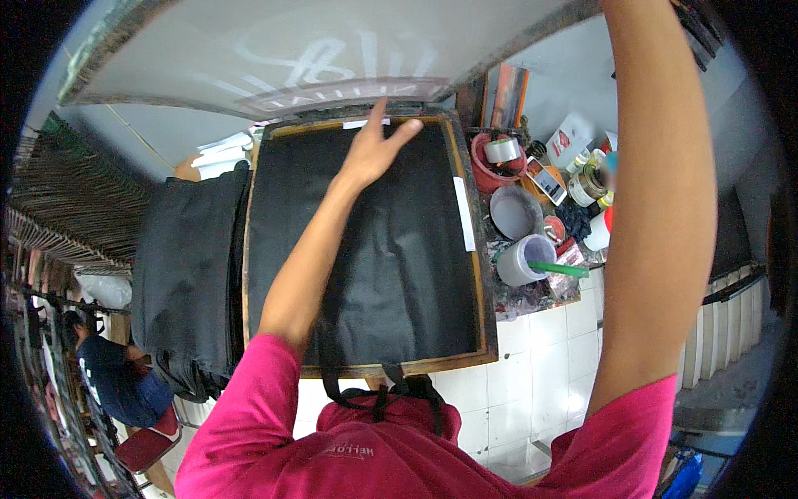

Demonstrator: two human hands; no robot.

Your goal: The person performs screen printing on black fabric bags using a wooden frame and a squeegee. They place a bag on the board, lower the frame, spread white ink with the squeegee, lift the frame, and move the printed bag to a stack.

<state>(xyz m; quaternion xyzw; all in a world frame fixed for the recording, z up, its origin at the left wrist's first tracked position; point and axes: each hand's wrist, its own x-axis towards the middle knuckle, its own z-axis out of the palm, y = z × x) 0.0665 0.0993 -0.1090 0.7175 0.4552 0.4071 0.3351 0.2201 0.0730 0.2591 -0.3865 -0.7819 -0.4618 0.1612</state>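
On the wood-edged board (449,363), a black fabric bag (399,241) lies flat, its straps hanging over the near edge. The left hand (374,154), empty with fingers spread, is above the bag's far part; whether it touches the cloth cannot be told. The right hand is out of view, its arm (657,191) raised beside a tilted printing screen (191,66). Black bags (187,266) lie piled at left; a white tub (512,268) stands at right.
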